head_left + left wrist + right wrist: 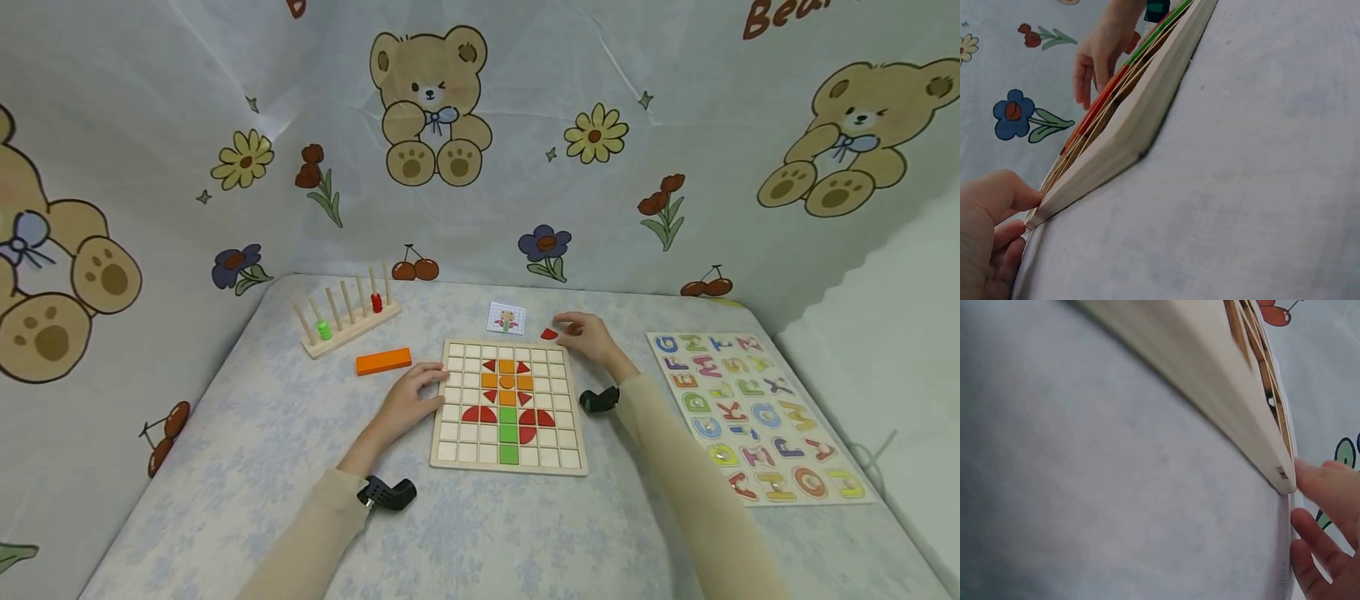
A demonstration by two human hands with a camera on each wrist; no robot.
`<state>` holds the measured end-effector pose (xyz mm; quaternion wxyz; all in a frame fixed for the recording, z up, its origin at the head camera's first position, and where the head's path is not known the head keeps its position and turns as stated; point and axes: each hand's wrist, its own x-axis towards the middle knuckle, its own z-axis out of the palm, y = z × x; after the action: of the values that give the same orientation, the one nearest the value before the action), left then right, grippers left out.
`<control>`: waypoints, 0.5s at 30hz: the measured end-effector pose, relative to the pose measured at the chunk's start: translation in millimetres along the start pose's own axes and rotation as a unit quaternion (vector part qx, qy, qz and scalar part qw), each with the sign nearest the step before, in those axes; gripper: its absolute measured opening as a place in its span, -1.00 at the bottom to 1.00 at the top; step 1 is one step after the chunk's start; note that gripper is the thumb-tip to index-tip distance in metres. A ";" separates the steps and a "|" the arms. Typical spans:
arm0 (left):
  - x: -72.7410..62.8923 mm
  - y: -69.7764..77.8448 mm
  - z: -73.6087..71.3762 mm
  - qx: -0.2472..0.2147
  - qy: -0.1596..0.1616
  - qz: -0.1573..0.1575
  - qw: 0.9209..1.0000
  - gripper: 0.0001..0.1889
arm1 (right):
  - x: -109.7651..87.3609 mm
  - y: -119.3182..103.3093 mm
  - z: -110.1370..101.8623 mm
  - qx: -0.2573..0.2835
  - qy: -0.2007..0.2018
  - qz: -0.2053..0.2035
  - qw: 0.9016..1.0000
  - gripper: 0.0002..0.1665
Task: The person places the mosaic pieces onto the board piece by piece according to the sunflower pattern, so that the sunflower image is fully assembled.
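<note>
A light wooden grid board (457, 456) lies on the table, with orange and green squares, red triangles and red quarter-circles in its cells. My left hand (408, 396) is at the board's left edge, thumb and fingertips touching the frame; the left wrist view shows the thumb on the rim near a corner. Just past the board's far right corner, my right hand (588, 337) reaches down with thumb and fingers apart. Right at its fingertips lies a loose red quarter-circle piece (549, 334), which is out of sight in the right wrist view.
A small pattern card (506, 318) lies beyond the board. To the left are an orange block (383, 362) and a wooden peg rack (352, 326) with green and red rings. An alphabet puzzle board (757, 417) lies at the right. A bear-print sheet (525, 100) hangs behind.
</note>
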<state>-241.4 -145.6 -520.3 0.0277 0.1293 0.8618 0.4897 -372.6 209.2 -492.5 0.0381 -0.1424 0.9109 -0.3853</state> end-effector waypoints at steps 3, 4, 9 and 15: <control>-0.7 0.1 0.2 -0.004 -0.001 -0.003 1.000 -0.59 | 3.7 -0.1 0.4 -0.001 -0.022 -0.012 1.000 -0.54; -0.9 0.3 0.3 -0.006 -0.002 -0.002 1.000 -0.59 | 5.1 -0.3 0.7 -0.002 -0.028 -0.015 0.999 -0.56; -1.3 1.6 0.0 -0.004 -0.001 0.001 1.000 -0.58 | 10.6 -0.3 3.6 -0.013 -0.042 -0.007 0.999 -0.59; -1.1 2.4 -1.1 -0.006 0.002 0.001 1.000 -0.58 | 12.1 -6.7 5.2 -0.025 -0.058 -0.025 0.998 -0.51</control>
<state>-240.0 -145.6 -517.8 0.0265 0.1290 0.8587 0.4953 -381.7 197.7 -490.9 0.0778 -0.1886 0.9126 -0.3543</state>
